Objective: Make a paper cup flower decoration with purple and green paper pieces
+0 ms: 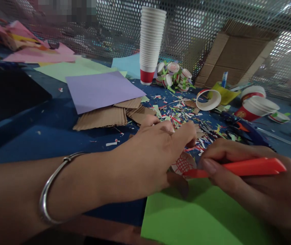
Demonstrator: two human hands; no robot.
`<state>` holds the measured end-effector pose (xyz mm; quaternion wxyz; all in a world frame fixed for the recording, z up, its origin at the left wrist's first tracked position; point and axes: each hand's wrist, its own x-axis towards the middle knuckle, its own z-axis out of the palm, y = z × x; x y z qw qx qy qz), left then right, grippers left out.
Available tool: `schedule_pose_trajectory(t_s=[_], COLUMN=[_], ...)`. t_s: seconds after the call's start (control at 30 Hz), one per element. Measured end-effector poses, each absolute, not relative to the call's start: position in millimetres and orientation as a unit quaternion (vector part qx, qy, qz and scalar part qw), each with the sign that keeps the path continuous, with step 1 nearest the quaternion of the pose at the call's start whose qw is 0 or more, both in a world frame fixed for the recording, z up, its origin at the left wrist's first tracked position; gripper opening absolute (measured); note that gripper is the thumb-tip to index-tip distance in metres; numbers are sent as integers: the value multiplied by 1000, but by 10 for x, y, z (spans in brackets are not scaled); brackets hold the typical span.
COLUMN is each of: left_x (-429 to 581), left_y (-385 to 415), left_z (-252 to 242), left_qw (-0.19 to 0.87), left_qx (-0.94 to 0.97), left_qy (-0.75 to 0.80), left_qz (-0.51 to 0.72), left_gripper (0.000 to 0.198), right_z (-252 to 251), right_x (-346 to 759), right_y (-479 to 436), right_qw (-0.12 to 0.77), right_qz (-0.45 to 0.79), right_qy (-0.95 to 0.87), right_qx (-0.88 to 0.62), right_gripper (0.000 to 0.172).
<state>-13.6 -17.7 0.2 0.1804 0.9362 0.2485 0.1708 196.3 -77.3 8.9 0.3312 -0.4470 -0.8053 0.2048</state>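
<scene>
My left hand (pixel 158 153), with a silver bangle on its wrist, curls around a small round disc (pixel 184 163) that bears a red grid drawing with petal-like lines. Its thumb and fingers grip the disc's edges. A red-orange marker (pixel 247 167) is pinched in my right hand (pixel 260 187), its tip touching or very near the drawing. Under both hands lies a bright green sheet (pixel 199 217) at the table's front edge. Part of the disc is hidden by my left fingers.
Paper scraps (pixel 176 112) litter the blue table. Behind are stacked paper cups (pixel 152 44), small cup pieces (pixel 173 76), a purple sheet (pixel 102 89), cardboard (pixel 102 119) and a yellow holder (pixel 224 93). Loose cups (pixel 257 107) lie at the right.
</scene>
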Motion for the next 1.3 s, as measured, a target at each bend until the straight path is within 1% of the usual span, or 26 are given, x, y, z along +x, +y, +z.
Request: schedule_pose_trajectory(t_s=[0.17,0.47,0.73,0.97,1.1,1.3], left_x=[-134,-131,-142,-138,-145,-138], left_y=[-165,-178,-173,-172,-174,-179], left_z=[3,-8,-13,-14,-23,-2], left_qw=[188,183,169,171,174,175], left_qx=[936,936,941,940,939,939], left_qy=[246,243,238,237,238,237], left_qz=[170,178,173,178,178,176], left_gripper=[43,42,38,42,45,37], right_z=[126,130,153,128,110,79], right_x=[1923,1890,1882,1948,1938,1936], right_y=[-770,-768,-759,-783,-782,-783], right_qw=[338,351,346,325,339,352], right_qz=[218,222,214,231,229,230], right_qy=[-805,-802,-809,-803,-798,-790], right_qx=[-437,-429,-425,-442,-442,-446], right_gripper=[16,15,18,18,16,11])
